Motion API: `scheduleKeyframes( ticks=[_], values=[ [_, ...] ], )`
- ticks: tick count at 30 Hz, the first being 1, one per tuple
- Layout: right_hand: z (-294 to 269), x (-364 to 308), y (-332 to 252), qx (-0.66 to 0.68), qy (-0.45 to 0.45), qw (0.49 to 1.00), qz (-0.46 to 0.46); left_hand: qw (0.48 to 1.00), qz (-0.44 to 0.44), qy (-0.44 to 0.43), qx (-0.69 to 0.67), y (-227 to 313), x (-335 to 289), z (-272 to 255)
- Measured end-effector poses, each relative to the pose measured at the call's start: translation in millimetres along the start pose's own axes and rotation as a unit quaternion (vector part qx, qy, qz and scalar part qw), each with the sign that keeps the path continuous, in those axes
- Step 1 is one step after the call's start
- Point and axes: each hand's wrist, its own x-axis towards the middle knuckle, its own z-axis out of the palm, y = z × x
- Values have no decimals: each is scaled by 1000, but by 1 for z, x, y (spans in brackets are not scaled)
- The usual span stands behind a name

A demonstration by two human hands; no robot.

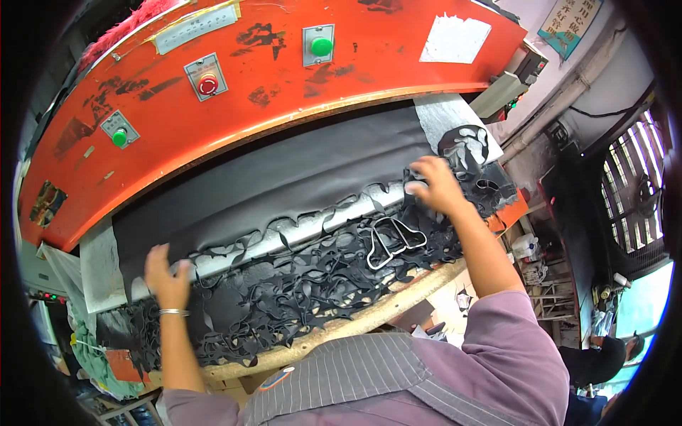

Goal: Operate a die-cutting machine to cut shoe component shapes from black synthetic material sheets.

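A wide black sheet of leather-like material point(284, 177) lies under the orange press, its near edge cut into scallops. At its near left corner is my left hand point(168, 277), fingers apart, with nothing visible in it. My right hand point(435, 186) is by the sheet's right end, over black scraps, thumb and fingers spread. Whether either hand touches the material is hard to tell. A metal cutting die point(395, 241), an outlined shape with a dividing bar, rests on the scraps nearer to me than my right hand. Tangled black offcuts point(284, 305) cover the front of the bed.
The orange press front point(284, 64) spans the far side, carrying a red stop button point(207, 84) and green buttons point(322, 47). A pale cutting board point(99, 259) shows under the sheet. A wooden edge point(341, 316) runs along my side. Another person point(600, 358) is at far right.
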Motion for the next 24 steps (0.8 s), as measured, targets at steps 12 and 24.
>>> scheduleKeyframes(
  ticks=[12, 24],
  values=[
    [-17, -41, 10, -12, -257, 963, 84, 917, -2, -393, -71, 141, -100, -44],
    [-88, -49, -90, 103, -326, 922, -180, 950, 9, -275, -145, 167, -93, -126]
  ],
)
